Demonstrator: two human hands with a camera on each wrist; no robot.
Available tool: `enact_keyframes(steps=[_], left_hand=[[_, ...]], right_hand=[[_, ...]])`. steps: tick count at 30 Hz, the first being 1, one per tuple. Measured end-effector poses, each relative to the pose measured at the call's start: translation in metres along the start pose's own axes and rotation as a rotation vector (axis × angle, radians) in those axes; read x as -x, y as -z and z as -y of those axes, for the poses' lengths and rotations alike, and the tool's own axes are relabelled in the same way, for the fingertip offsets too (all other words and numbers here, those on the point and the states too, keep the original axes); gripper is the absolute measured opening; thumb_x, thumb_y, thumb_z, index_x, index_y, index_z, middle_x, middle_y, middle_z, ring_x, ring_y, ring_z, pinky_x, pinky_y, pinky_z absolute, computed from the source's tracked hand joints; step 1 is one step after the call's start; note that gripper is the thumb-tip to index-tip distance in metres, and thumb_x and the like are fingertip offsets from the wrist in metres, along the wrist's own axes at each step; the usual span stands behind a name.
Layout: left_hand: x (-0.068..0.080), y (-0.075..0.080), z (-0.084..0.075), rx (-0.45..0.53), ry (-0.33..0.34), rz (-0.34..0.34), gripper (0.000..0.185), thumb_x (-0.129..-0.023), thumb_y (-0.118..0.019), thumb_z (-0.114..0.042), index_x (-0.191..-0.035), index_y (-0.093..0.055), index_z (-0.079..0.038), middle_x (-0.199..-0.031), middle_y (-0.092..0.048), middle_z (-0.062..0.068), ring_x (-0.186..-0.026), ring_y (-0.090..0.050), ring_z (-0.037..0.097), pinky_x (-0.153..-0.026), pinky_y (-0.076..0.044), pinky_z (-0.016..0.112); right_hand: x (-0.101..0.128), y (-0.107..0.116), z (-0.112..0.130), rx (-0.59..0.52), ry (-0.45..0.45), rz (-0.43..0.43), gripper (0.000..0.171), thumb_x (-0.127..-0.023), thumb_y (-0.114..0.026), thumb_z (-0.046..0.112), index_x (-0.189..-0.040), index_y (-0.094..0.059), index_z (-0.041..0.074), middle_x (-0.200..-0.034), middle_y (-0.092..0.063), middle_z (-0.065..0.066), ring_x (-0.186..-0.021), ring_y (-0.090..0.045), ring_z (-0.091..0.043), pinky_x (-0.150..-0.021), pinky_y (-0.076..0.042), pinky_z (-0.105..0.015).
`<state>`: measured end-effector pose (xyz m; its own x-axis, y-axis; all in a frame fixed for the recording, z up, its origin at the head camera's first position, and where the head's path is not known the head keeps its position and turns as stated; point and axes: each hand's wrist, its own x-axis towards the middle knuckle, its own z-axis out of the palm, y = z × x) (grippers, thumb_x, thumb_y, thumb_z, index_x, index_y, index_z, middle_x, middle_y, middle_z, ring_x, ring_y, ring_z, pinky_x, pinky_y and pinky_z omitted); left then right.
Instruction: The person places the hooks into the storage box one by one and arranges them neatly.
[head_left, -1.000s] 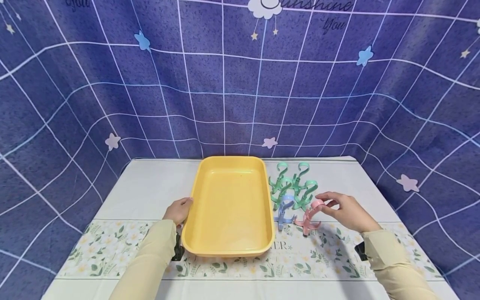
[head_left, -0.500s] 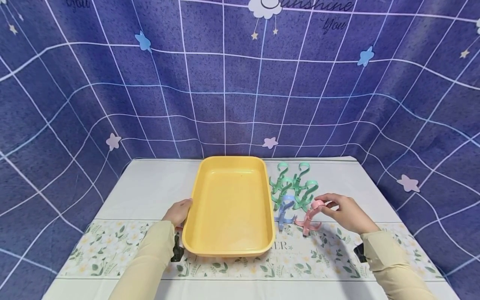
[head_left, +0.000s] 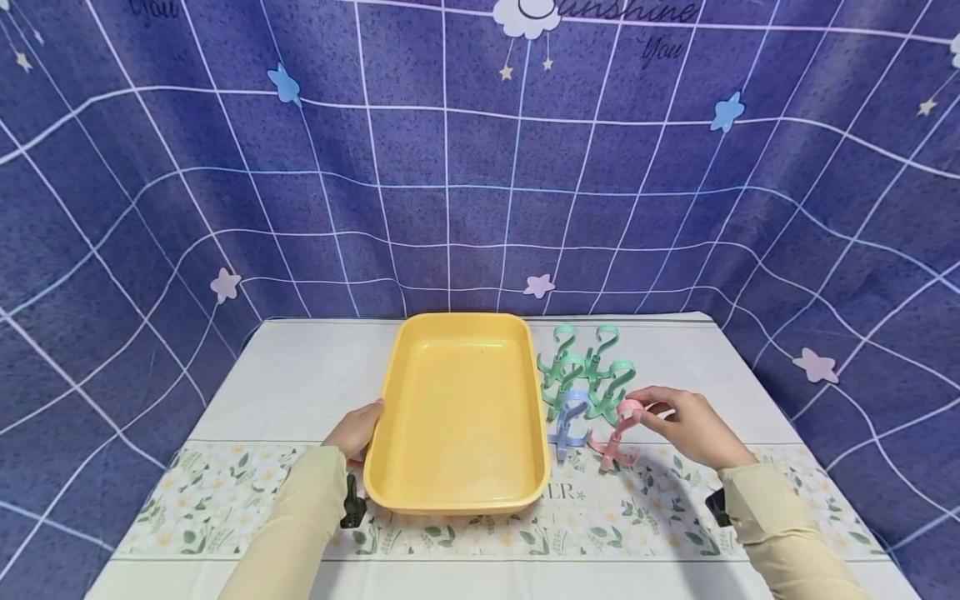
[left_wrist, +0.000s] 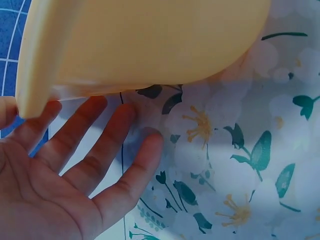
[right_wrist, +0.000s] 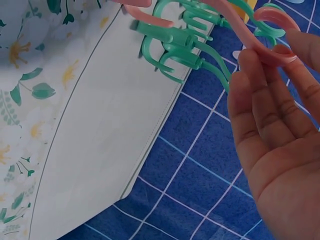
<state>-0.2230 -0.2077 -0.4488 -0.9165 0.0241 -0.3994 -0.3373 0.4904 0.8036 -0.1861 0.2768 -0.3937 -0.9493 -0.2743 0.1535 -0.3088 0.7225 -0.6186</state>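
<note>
A pink plastic hook (head_left: 611,450) with a curled top and spread prongs leans on the patterned cloth. My right hand (head_left: 693,425) pinches its curled top between thumb and fingers; in the right wrist view the pink stem runs across the fingertips (right_wrist: 250,60). Left of it lies a similar blue hook (head_left: 564,429), and several green hooks (head_left: 596,367) lie just behind. My left hand (head_left: 354,429) grips the left edge of a deep yellow tray (head_left: 457,505). In the left wrist view, the thumb is at the rim and the fingers (left_wrist: 90,115) reach under the wall.
The table (head_left: 315,358) is covered by a white cloth with a floral band. A blue gridded curtain (head_left: 480,208) with stars encloses the back and both sides. The tray stands between my left hand and the group of hooks.
The pink hook's curled top and my right fingers have shifted very slightly left. My left hand stays at the tray's edge, and the other hooks lie as before.
</note>
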Motion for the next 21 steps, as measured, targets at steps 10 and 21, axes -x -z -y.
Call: enact_keyframes(steps=[10, 21], left_hand=[[0.0014, -0.0028, 0.0014, 0.026, 0.011, 0.003, 0.068, -0.109, -0.026, -0.052, -0.150, -0.041, 0.000, -0.096, -0.064, 0.017, -0.076, -0.067, 0.024, -0.066, -0.059, 0.044], [0.0001, -0.0027, 0.0030, 0.016, 0.015, -0.001, 0.068, -0.109, -0.025, -0.052, -0.151, -0.040, -0.001, -0.099, -0.062, 0.017, -0.078, -0.066, 0.025, -0.067, -0.058, 0.044]], right_hand=[[-0.0007, -0.0020, -0.0005, 0.002, 0.043, -0.040, 0.016, -0.100, -0.068, 0.014, -0.114, -0.074, 0.009, -0.106, -0.074, -0.005, -0.091, -0.070, -0.020, -0.077, -0.057, -0.032], [0.0007, 0.0020, 0.0023, 0.048, 0.034, -0.049, 0.016, -0.101, -0.067, 0.014, -0.115, -0.074, 0.011, -0.105, -0.074, -0.003, -0.088, -0.068, -0.018, -0.077, -0.056, -0.033]])
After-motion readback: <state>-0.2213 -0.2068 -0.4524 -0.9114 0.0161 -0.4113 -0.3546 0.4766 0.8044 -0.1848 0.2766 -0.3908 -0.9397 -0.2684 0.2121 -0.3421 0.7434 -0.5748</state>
